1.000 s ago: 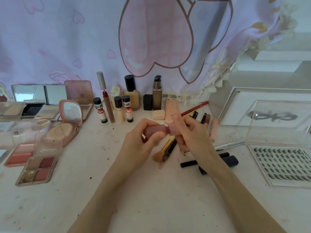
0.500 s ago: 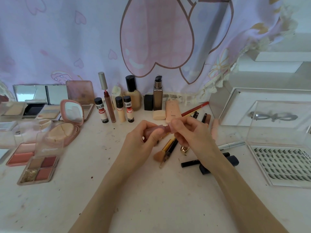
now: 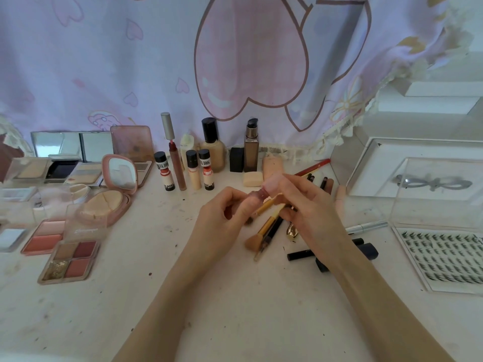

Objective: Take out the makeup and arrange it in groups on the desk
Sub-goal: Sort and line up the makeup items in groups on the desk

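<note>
Makeup in hand: a small translucent pink lip-gloss tube (image 3: 257, 195) with a pale pink cap (image 3: 271, 184), held above the middle of the white tabletop (image 3: 235, 309).
Left hand: left hand (image 3: 222, 218) has its fingers (image 3: 249, 205) curled round the tube's body.
Right hand: right hand (image 3: 311, 207) pinches the cap end, fingers clamped on it; whether the cap is on or off I cannot tell.
Beneath the hands: a gold-handled makeup brush (image 3: 262, 232) with a tan head, lying beside a dark pencil, near a small gold piece (image 3: 292, 231).
Back row: a tall red lip-gloss wand (image 3: 175, 158), four small black-capped bottles, a round beige foundation bottle (image 3: 213, 147) and a square pump bottle (image 3: 251, 150), all upright.
Left group: a pink round mirror compact (image 3: 115, 192) standing open, a four-pan eyeshadow palette (image 3: 70, 259) and a blush palette (image 3: 44, 240).
Right side: a clear acrylic box (image 3: 418, 178) and a tray of false lashes (image 3: 444, 259).
</note>
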{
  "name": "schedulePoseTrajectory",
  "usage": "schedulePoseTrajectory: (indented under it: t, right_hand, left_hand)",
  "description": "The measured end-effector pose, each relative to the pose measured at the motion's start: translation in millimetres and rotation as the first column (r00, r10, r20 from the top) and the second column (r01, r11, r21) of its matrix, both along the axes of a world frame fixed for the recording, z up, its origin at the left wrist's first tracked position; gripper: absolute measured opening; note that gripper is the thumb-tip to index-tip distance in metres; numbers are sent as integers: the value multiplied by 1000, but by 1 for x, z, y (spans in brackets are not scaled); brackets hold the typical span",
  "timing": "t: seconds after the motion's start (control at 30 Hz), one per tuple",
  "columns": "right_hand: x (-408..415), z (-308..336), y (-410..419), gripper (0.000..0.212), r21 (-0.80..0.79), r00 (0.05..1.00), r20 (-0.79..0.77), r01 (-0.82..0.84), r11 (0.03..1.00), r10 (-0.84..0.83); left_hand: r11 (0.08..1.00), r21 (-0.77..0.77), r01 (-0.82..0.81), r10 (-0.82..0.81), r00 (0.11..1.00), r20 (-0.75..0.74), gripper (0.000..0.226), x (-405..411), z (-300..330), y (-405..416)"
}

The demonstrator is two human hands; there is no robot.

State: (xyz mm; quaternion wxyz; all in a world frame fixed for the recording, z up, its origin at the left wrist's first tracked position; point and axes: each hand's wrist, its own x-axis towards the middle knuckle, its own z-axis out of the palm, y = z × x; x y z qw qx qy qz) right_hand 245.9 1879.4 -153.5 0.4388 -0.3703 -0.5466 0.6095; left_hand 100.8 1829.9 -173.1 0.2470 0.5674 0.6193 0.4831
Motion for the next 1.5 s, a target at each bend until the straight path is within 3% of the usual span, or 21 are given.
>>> schedulePoseTrajectory:
  t: [0.1, 0.2, 0.27, 0.4, 0.53, 0.6, 0.7, 0.8, 0.97, 1.1, 1.23, 1.37, 1.5]
  right_hand:
    - [0, 2, -2, 31, 71, 976, 208, 45, 996, -59]
    - [3, 1, 1, 27, 41, 990, 143, -5, 999, -1]
    - [5, 0, 3, 17, 20, 997, 71, -37, 999, 35]
    - [5, -4, 5, 5, 110, 995, 26, -99, 989, 96]
    - [4, -5, 6, 17, 145, 995, 0, -100, 984, 101]
    - [5, -3, 6, 35, 50, 994, 76, -80, 996, 76]
    - [5, -2, 5, 41, -68, 974, 213, -69, 995, 82]
    - [5, -3, 6, 28, -77, 987, 135, -73, 994, 83]
    - [3, -4, 6, 10, -14, 994, -3, -111, 994, 111]
    - [5, -8, 7, 8, 57, 995, 21, -99, 993, 98]
    - [8, -8, 10, 24, 95, 992, 28, -124, 988, 122]
    - [5, -7, 8, 51, -17, 986, 127, -108, 994, 109]
    - [8, -5, 9, 33, 2, 978, 159, -138, 990, 136]
  left_hand:
    - [998, 65, -3, 12, 992, -125, 12, -2, -2, 0]
    - [995, 95, 9, 12, 976, -218, 20, -2, -3, -1]
    - [995, 96, 11, 10, 978, -209, 15, -2, -2, -1]
    - [994, 112, -17, 37, 983, -181, 38, 0, 1, -1]
    - [991, 126, -42, 64, 982, -177, 40, -1, 2, -1]
    - [990, 132, -46, 71, 979, -192, 33, -2, 0, -1]
    - [987, 158, -15, 53, 969, -241, 24, -2, -1, -1]
    - [984, 181, 8, 42, 961, -275, 30, -3, 0, -2]
    - [993, 91, -80, 99, 966, -238, 20, -2, 1, -2]
    - [987, 113, -116, 131, 981, -145, 41, 1, 3, -2]
    - [986, 103, -128, 135, 989, -62, 35, 0, 5, -3]
    - [991, 113, -68, 79, 992, -94, 35, -2, 4, -2]
    - [995, 87, -49, 64, 982, -177, 36, -1, 1, -2]
